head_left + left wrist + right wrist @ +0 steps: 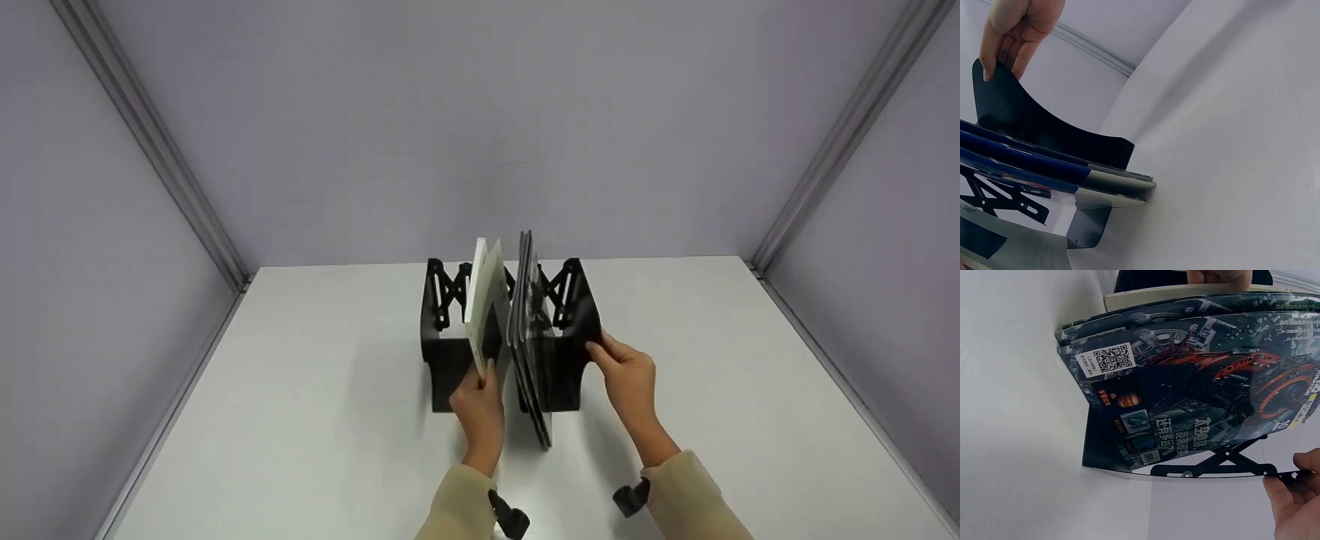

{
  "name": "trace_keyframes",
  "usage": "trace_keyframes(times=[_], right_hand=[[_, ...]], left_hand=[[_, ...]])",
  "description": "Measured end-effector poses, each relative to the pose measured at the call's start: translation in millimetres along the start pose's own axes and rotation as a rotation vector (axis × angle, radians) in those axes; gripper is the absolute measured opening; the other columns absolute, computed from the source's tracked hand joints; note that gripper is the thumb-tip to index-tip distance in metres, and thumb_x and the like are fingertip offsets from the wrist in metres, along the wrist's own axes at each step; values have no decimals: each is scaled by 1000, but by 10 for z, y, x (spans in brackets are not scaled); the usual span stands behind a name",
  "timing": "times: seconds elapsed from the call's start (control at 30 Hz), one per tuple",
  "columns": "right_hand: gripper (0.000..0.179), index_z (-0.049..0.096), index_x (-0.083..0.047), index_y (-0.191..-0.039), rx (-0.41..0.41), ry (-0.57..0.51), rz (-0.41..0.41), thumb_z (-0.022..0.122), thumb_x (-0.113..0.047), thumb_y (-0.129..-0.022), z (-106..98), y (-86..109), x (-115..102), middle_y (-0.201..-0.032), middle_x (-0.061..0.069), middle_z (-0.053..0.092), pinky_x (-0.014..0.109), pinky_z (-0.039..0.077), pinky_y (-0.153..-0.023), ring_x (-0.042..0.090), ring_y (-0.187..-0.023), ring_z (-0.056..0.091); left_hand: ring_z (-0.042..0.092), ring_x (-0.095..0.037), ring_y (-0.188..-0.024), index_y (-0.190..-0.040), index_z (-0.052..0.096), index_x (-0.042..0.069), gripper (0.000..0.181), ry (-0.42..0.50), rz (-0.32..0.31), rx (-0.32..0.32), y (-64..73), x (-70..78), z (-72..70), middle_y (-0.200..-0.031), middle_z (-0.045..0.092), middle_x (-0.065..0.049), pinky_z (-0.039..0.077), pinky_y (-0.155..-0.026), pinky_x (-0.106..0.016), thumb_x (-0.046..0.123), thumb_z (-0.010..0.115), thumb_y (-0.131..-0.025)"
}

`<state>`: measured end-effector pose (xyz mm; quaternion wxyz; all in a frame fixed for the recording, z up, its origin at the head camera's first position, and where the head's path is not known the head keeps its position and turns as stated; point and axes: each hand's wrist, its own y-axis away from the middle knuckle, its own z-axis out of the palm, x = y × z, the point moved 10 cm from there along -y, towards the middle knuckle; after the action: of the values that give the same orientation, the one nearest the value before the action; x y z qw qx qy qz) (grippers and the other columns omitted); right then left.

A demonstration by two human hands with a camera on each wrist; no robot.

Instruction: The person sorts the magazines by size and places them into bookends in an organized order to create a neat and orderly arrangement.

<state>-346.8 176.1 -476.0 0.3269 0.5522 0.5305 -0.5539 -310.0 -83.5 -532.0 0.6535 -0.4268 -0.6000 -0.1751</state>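
Observation:
A black expandable book rack (448,369) with crisscross folding bars at its back stands on the table. My left hand (480,416) grips the lower near edge of a cream-coloured book (478,300), which stands tilted inside the rack. To its right lean several thin dark magazines (529,367), their near ends jutting past the rack's front; the outermost cover (1196,382) shows a red-and-dark machine picture and a QR code. My right hand (630,379) pinches the edge of the rack's right end panel (579,319), thumb on one side and fingers on the other.
The white table (300,435) carries the rack near its far edge. Pale walls (480,135) enclose the back and both sides, with grey metal rails (165,150) at the corners. A black wrist mount (510,517) sits at each sleeve.

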Motion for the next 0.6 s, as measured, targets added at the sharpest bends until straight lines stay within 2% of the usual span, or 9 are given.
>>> trace_keyframes(times=[0.2,0.43,0.53,0.6], right_hand=[[31,65,8,-121,-8,21,-19,69,-1,-91,-20,102,-286,-111,28,69,6,52,-74,-10,-77,66],[31,68,-1,-121,19,3,-11,72,-5,-90,-39,27,21,-111,23,71,7,54,-75,-12,-78,65],[31,69,-2,-120,17,-12,-28,73,-7,-90,-16,11,23,-110,23,71,9,55,-76,-9,-79,67],[31,69,-1,-120,10,-25,-45,72,-7,-90,5,-4,-5,-109,24,72,10,56,-76,-5,-80,69]], left_hand=[[33,1,-46,-59,48,11,40,22,32,3,-17,26,-9,-50,39,7,30,-43,-19,10,69,-93],[36,-1,-48,-62,52,10,35,10,16,-8,7,22,-49,-52,42,8,32,-45,-19,10,71,-92],[39,-4,-51,-69,60,7,26,21,6,-27,-19,26,-60,-54,44,6,35,-47,-19,10,71,-91],[43,-5,-54,-78,67,5,16,16,4,-35,-42,37,-72,-57,51,2,38,-49,-20,11,72,-91]])
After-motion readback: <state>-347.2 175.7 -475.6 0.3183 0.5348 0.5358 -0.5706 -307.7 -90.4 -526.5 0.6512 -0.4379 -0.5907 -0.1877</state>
